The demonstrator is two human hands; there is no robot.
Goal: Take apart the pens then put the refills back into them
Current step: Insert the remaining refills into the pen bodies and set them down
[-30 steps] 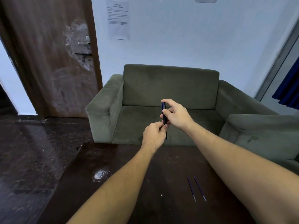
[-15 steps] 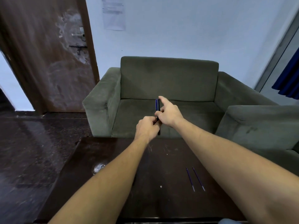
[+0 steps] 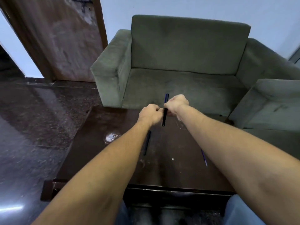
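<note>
At frame centre, the left hand (image 3: 150, 114) and right hand (image 3: 176, 105), lower than a second ago, both pinch one upright pen (image 3: 165, 111) above the table (image 3: 97, 127); right of it, only one refill (image 3: 204, 157) now shows, suggesting reassembly is underway.

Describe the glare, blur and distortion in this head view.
Head view: bright glare patch on the dark table and a streak on the floor; wide-angle bending stretches both forearms; the held pen and the hands look softly blurred.
</note>
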